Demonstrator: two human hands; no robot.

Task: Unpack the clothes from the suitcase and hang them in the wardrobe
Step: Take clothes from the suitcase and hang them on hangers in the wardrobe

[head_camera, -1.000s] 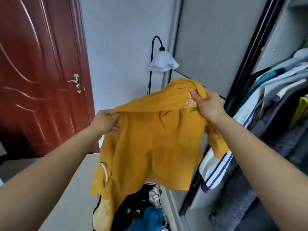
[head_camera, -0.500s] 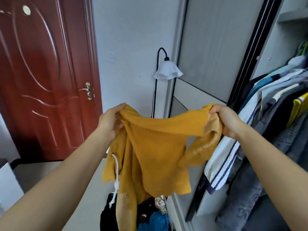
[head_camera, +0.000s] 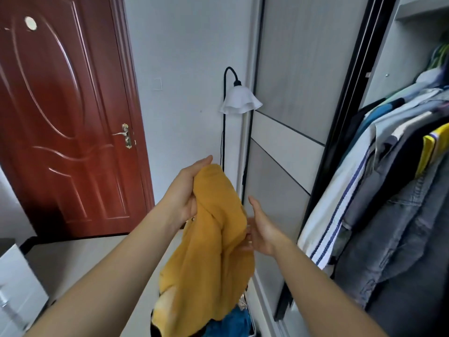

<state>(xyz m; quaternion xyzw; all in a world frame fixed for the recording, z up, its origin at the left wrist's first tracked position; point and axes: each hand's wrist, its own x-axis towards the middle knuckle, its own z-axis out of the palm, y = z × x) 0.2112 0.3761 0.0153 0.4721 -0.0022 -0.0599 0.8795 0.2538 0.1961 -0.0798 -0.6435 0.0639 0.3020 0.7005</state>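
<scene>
The left hand [head_camera: 185, 190] grips the bunched top of a yellow top [head_camera: 213, 251], fingers curled round the cloth. The right hand [head_camera: 263, 227] is lower and apart from it, palm against the cloth's right side, thumb up and fingers straight, their tips hidden behind the fabric. The yellow top hangs in the air in front of the wardrobe [head_camera: 398, 57], left of the hanging clothes [head_camera: 393, 215] and above a blue garment [head_camera: 233, 322]. A lamp [head_camera: 240, 100] and a red door [head_camera: 60, 117] stand behind.

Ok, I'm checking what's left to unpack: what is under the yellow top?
Under the yellow top, which the left hand holds up, a bit of blue clothing shows. Whatever else lies there is covered by the top.
</scene>
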